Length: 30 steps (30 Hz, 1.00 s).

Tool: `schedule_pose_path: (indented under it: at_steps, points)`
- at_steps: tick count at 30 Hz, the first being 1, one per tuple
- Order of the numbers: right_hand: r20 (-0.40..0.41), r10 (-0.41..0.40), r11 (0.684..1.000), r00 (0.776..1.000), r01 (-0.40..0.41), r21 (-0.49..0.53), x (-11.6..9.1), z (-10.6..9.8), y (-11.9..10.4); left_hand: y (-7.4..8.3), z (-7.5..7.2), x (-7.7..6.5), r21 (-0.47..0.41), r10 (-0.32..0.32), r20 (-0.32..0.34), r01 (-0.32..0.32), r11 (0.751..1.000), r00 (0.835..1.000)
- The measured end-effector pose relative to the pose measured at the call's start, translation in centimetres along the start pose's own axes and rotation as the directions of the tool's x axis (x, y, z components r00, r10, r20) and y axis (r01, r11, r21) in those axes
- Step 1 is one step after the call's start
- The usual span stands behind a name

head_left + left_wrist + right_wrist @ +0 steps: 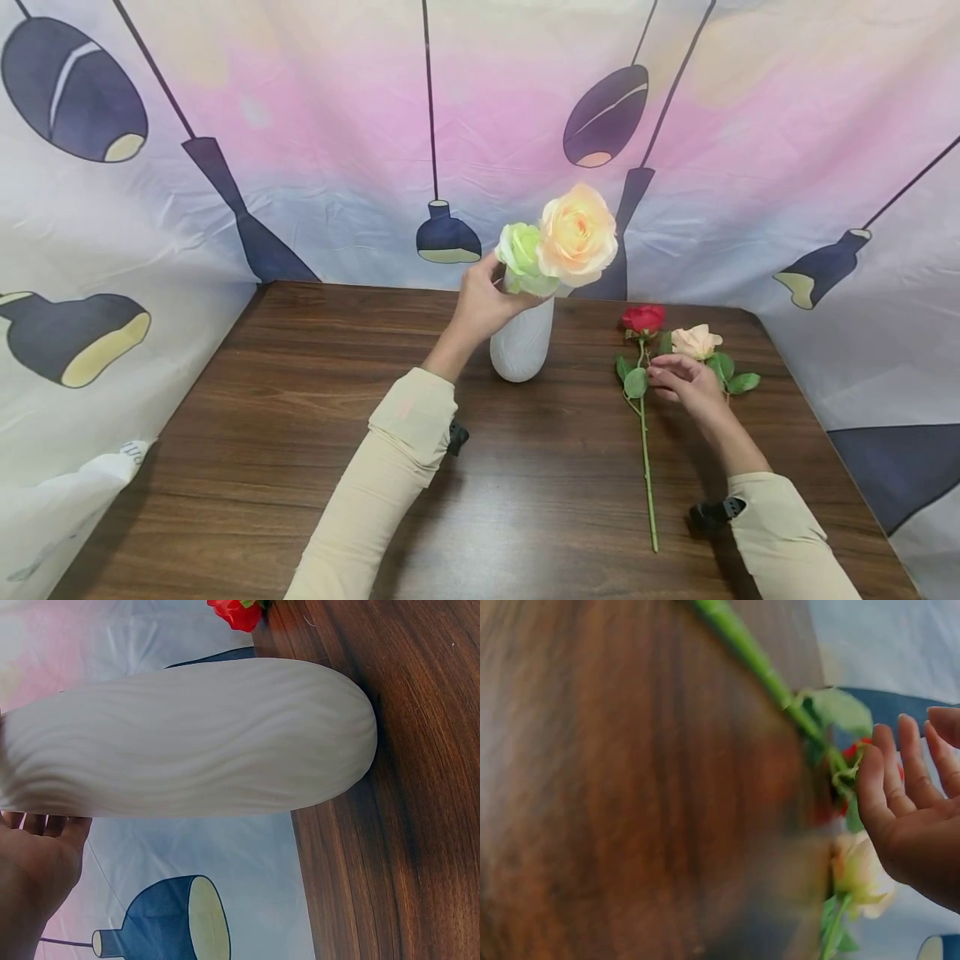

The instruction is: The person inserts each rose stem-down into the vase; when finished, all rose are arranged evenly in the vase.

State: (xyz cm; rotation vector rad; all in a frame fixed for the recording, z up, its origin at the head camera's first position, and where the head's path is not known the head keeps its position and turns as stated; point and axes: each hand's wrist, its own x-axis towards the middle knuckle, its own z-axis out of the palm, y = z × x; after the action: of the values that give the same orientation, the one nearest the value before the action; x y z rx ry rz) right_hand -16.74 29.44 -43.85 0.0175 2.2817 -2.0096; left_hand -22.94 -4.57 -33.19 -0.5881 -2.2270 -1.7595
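A white vase (520, 348) with wavy ridges stands upright near the table's back edge. My left hand (483, 304) grips it near the top; the left wrist view shows fingers behind the vase wall. Out of its mouth rise a large peach rose (579, 236) and a smaller green-white rose (519, 248). On the right lies a red rose (643, 318), its long green stem pointing toward me. My right hand (692, 390) is beside that stem's leaves, fingers loosely bent and spread (922, 784); whether the fingertips touch a leaf is unclear.
A pale peach rose (696, 342) with green leaves lies just right of the red one, partly behind my right hand. The brown wooden table (300, 467) meets a printed cloth backdrop (337, 167) at the back and sides.
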Motion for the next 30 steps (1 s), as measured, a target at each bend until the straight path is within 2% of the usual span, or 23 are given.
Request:
schedule_pose_path:
  at_steps: [6,11,18,26,30]
  points:
    - [-0.02,0.12,0.979,0.993,-0.121,-0.166,0.6,-0.3,1.5,0.0,0.0,0.0,-0.006,-0.009,0.0,0.009,1.0,1.0]
    - [-0.038,0.17,0.942,0.985,-0.173,-0.288,0.9,-0.2,1.7,0.0,0.0,0.0,-0.014,-0.008,0.001,0.008,1.0,1.0]
    - [-0.07,0.209,0.839,0.976,-0.215,-0.499,1.4,0.5,1.2,0.0,0.0,0.0,-0.011,0.001,-0.007,-0.001,1.0,1.0]
    - [-0.12,0.197,0.695,0.973,-0.225,-0.683,1.7,1.5,0.8,-0.1,0.0,0.1,-0.018,0.006,-0.006,-0.006,1.0,1.0]
    - [-0.125,0.219,0.662,0.968,-0.241,-0.709,1.7,1.7,0.6,-0.2,0.1,0.1,-0.025,0.014,-0.003,-0.014,1.0,1.0]
